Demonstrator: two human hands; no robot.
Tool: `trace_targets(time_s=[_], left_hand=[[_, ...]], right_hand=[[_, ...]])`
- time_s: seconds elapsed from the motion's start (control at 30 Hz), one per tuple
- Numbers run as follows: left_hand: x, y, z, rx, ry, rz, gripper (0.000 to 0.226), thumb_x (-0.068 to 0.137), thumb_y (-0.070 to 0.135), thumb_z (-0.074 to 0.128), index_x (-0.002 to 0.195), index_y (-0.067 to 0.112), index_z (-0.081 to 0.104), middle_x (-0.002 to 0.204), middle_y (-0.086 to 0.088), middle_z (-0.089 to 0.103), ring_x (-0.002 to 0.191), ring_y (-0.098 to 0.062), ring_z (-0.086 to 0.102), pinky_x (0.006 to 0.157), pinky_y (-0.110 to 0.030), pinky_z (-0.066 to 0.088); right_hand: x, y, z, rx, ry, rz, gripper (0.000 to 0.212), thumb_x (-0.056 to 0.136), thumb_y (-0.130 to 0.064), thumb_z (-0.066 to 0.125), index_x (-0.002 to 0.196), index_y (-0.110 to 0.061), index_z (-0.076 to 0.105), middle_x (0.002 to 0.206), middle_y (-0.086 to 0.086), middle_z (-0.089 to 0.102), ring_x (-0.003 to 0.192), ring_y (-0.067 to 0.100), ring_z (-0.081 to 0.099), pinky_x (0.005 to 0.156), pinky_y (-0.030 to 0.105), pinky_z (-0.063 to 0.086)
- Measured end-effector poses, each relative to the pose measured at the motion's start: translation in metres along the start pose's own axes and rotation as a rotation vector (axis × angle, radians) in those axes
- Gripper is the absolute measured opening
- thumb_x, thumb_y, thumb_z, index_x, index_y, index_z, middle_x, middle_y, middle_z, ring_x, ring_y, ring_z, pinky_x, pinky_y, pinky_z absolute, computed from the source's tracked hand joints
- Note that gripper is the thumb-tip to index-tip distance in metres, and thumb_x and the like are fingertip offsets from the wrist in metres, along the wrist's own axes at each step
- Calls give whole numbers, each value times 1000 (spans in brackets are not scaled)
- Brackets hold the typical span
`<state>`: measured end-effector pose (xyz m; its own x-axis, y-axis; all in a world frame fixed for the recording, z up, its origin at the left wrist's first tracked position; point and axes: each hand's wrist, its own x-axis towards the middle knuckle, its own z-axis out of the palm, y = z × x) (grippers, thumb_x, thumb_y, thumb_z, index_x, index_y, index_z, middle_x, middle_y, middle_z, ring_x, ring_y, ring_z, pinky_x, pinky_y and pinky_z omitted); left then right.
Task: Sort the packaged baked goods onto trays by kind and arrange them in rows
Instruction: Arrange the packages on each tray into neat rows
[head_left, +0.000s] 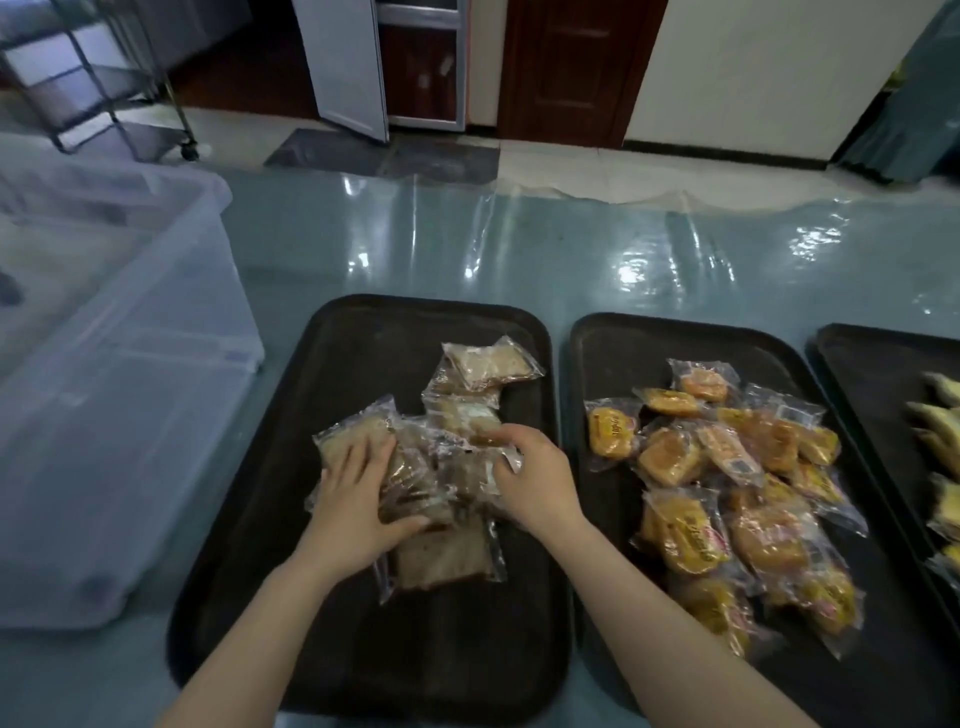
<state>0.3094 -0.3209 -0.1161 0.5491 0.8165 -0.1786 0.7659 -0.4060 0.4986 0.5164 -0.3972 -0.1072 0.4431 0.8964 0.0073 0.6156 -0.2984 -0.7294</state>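
Bare left hand (358, 488) lies flat, fingers spread, on brown packets (441, 462); right hand (530, 467) curls, pinching a wrapper at pile's 3 o'clock. Pile sits mid left tray (249, 519). Orange packets (727, 493) heaped on middle tray (587, 364); clear bin (104, 415) at 9 o'clock.

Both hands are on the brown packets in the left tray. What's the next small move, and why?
Probably slide the packet under the left hand toward the bare left side of the left tray to start a row: the brown packets lie heaped and overlapping, while the right hand pinches a packet at the pile.
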Motion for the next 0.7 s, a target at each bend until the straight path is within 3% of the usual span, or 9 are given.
trace_targets(time_s=[0.07, 0.17, 0.23, 0.33, 0.4, 0.5, 0.57, 0.63, 0.7], left_hand=[[18, -17, -2, -39, -18, -34, 106, 76, 59, 65, 151, 30, -3, 159, 2, -9, 144, -17, -11, 117, -39, -3], [42, -40, -13, -192, -65, -56, 95, 82, 52, 64, 151, 31, 3, 159, 4, 1, 145, -18, 5, 118, -42, 13], [54, -53, -18, -273, -124, -17, 89, 84, 53, 60, 151, 30, 6, 159, 7, 2, 145, -16, 6, 118, -41, 14], [71, -65, -18, -291, -174, 4, 87, 81, 66, 48, 151, 33, 7, 159, 8, -2, 145, -15, -3, 118, -43, 3], [84, -69, -14, -277, -165, -6, 80, 84, 65, 43, 149, 36, 7, 159, 7, -4, 144, -12, -8, 116, -45, -5], [107, -68, -11, -296, -174, -48, 73, 89, 59, 41, 149, 39, 4, 158, 5, -8, 143, -11, -14, 112, -45, -10], [125, -67, -13, -310, -204, -70, 73, 90, 58, 41, 149, 39, 1, 158, 3, -12, 142, -14, -17, 112, -44, -12], [144, -64, -17, -331, -226, -92, 73, 92, 56, 40, 149, 36, -2, 157, 2, -15, 142, -16, -20, 111, -44, -14], [162, -60, -20, -405, -236, -133, 68, 95, 54, 33, 149, 34, -2, 157, 1, -16, 141, -16, -22, 113, -46, -14]], right_hand=[[12, -7, 15, -10, 3, 9, 31, 88, -16, 60, 117, -25, 64, 114, -15, 57, 109, 1, 51, 86, 0, 31], [29, -10, 32, -82, 8, 53, 32, 90, -21, 60, 122, -25, 62, 129, -9, 53, 125, 8, 43, 102, 18, 33], [39, -12, 38, -119, 3, 59, 29, 91, -26, 59, 120, -29, 62, 128, -10, 54, 124, 9, 42, 101, 23, 35], [58, -15, 42, -163, -68, 75, 15, 93, -39, 53, 89, -33, 66, 91, -13, 64, 92, 12, 57, 77, 30, 49], [72, -15, 40, -178, -93, 116, 33, 95, -48, 45, 71, -31, 58, 64, -9, 60, 67, 13, 58, 57, 31, 47], [93, -10, 37, -211, -55, 109, 24, 95, -45, 49, 81, -28, 57, 64, -13, 59, 60, 3, 56, 50, 22, 42], [106, -7, 37, -242, 51, 43, 5, 92, -36, 56, 91, -31, 57, 79, -17, 57, 77, 3, 55, 61, 20, 43], [122, -1, 37, -304, 121, -24, 17, 87, -25, 60, 104, -29, 60, 104, -12, 58, 101, 10, 51, 85, 27, 46], [141, 6, 34, -326, 89, -36, 26, 85, -18, 61, 110, -26, 62, 119, -8, 54, 116, 14, 44, 100, 33, 40]])
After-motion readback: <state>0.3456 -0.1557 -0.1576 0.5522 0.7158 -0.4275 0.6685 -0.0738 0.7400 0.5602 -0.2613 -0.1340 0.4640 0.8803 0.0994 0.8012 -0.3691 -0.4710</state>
